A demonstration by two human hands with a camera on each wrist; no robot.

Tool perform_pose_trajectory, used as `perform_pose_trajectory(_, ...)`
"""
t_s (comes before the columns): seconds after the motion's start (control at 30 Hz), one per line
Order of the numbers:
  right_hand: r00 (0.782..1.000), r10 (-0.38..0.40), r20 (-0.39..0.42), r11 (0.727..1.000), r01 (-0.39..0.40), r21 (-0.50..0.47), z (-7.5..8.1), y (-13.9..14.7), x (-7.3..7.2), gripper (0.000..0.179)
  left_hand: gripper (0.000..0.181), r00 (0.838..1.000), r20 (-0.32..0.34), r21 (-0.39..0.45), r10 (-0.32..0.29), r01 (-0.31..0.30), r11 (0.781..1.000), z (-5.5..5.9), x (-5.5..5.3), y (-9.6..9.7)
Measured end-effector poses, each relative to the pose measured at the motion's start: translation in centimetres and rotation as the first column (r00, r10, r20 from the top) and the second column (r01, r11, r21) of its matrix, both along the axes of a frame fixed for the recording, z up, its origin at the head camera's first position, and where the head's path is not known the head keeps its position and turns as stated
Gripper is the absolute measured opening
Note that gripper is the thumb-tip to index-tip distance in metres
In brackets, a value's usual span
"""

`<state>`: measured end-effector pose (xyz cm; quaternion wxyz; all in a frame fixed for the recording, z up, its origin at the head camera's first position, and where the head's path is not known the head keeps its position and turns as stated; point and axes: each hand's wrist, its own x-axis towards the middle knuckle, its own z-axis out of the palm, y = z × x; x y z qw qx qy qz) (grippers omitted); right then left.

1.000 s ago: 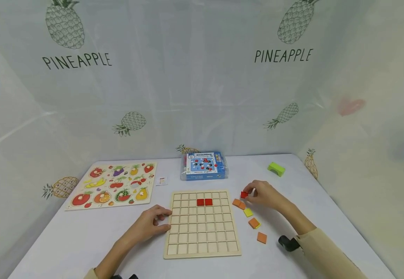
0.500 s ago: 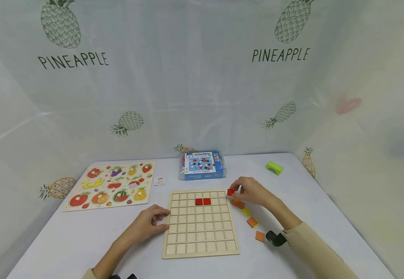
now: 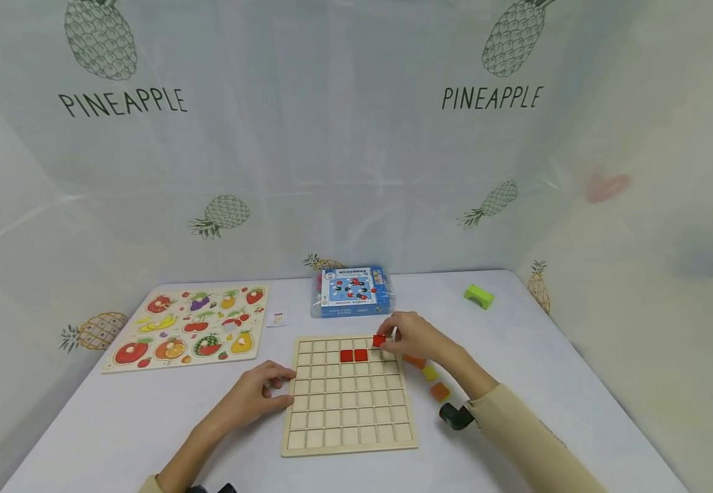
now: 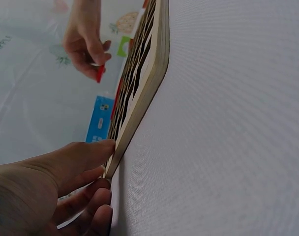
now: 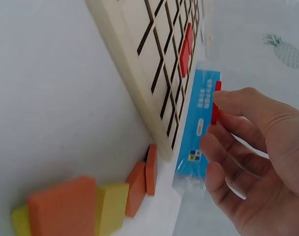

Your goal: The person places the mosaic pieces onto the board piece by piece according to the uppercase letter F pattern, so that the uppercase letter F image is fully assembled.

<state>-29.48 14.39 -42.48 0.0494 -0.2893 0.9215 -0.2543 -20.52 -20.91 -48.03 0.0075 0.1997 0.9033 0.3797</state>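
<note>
A pale wooden grid board point(image 3: 349, 413) lies on the table, with two red square tiles point(image 3: 360, 355) side by side in its upper cells. My left hand point(image 3: 256, 394) touches the board's left edge, thumb and fingertips spaced apart along it. Over the upper right of the board, my right hand point(image 3: 415, 335) pinches another red square tile point(image 3: 379, 340) between thumb and fingers. The right wrist view shows this tile point(image 5: 216, 103) on edge, raised clear of the board. Orange tiles point(image 3: 440, 392) and a yellow tile point(image 3: 430, 372) lie right of the board, partly below the right forearm.
Behind the board stands a blue box point(image 3: 356, 311) in clear wrapping. A fruit puzzle board point(image 3: 190, 329) lies at the back left, with a small printed card point(image 3: 278, 320) beside it. A green block point(image 3: 479, 296) sits at the back right. A pineapple-printed sheet point(image 3: 344, 137) hangs behind.
My right hand has carried the red tile leftward, from beside the loose tiles to over the board's upper right. My left hand stays at the board's edge. The head view has shifted slightly.
</note>
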Motion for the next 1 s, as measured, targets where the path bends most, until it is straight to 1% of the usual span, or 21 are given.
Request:
perform_pose_trajectory(0.27,0.998,0.068,-0.009,0.998,-0.069,-0.016,-0.2,-2.3,-0.1,0.019,0.042,1.0,0.005,0.004,-0.008,0.008,1.0,0.2,0.1,0.0)
perform_pose_trajectory(0.5,0.997,0.071,0.03,0.997,-0.071,-0.005,-0.6,-3.8,-0.1,0.018,0.041,1.0,-0.001,-0.001,-0.012,0.012,1.0,0.3,0.1,0.0)
perform_pose_trajectory(0.73,0.993,0.114,0.011,0.993,-0.114,0.006,-1.0,-5.2,-0.3,0.019,0.042,1.0,0.007,0.008,-0.016,0.016,1.0,0.5,0.1,0.0)
perform_pose_trajectory(1.0,0.989,0.145,0.017,0.989,-0.145,-0.002,-1.1,-6.8,-0.2,0.02,0.042,1.0,0.015,0.018,-0.015,0.015,1.0,0.4,0.1,0.0)
